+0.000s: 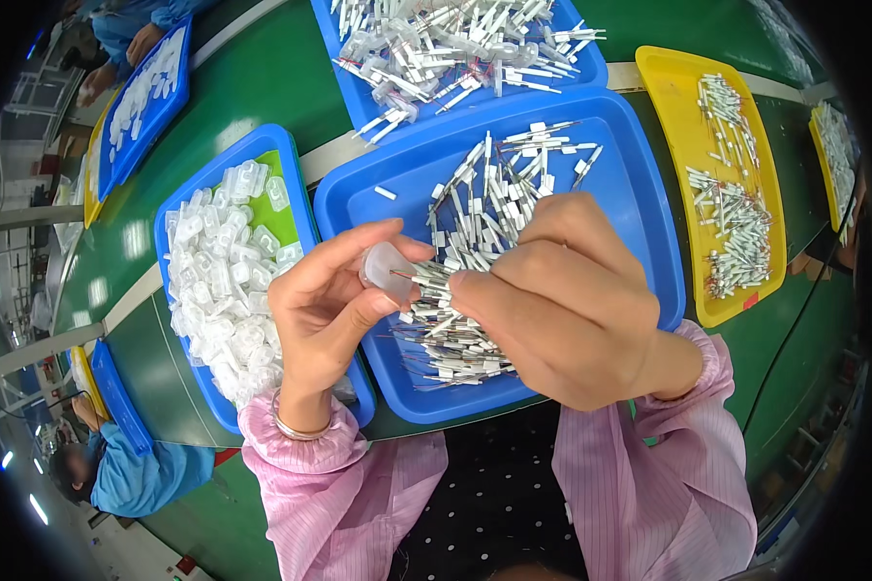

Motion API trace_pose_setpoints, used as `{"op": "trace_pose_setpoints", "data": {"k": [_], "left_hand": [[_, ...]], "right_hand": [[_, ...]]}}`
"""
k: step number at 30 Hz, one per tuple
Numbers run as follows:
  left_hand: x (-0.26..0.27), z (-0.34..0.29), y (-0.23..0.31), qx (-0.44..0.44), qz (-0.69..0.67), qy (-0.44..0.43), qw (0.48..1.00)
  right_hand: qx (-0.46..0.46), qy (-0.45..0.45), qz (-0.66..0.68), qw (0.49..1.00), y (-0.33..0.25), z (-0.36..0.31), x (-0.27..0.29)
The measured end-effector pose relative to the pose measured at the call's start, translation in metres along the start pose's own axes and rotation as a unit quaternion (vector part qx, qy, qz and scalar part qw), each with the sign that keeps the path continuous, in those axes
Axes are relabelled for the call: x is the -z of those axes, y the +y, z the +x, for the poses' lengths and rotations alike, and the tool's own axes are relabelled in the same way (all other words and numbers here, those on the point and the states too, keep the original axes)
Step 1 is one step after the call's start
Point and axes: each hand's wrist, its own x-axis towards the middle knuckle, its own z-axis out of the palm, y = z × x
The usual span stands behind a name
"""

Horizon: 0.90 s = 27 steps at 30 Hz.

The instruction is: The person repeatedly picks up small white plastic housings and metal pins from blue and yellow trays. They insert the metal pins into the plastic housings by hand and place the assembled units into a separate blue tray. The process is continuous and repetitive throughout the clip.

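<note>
My left hand (pixel 315 300) holds a small frosted, translucent plastic housing (pixel 389 268) between thumb and fingers, its open side turned to the right. Opposite it, my right hand (pixel 576 300) is closed in a pinch on a slim white wired part (pixel 430 281). A thin reddish wire from that part reaches the mouth of the housing. The pinching fingertips are partly hidden. Both hands are above a blue tray (pixel 661 223) piled with similar white wired pieces (pixel 494 198).
At left, a blue tray (pixel 305 198) holds many clear housings (pixel 213 261). Behind, another blue tray (pixel 591 73) carries housings with wired parts. A yellow tray (pixel 693 218) with bundled white parts lies right. People in blue sleeves (pixel 160 479) sit at far left along the green table (pixel 262 73).
</note>
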Motion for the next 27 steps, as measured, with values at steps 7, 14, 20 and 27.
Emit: {"op": "trace_pose_setpoints", "data": {"k": [7, 14, 20, 27], "left_hand": [[-0.006, 0.0, 0.0, 0.012, -0.029, 0.019, 0.999], [-0.007, -0.001, -0.001, 0.037, -0.052, 0.028, 0.998], [-0.005, -0.002, -0.01, 0.038, -0.098, 0.018, 0.994], [-0.012, -0.006, -0.012, -0.021, 0.061, 0.032, 0.997]], "right_hand": [[-0.147, 0.004, 0.08, 0.986, 0.011, -0.002, -0.007], [-0.219, -0.05, 0.151, 0.963, 0.012, -0.001, -0.012], [-0.274, -0.067, 0.205, 0.937, 0.011, 0.0, -0.012], [-0.14, -0.02, 0.076, 0.987, 0.008, -0.011, -0.02]]}}
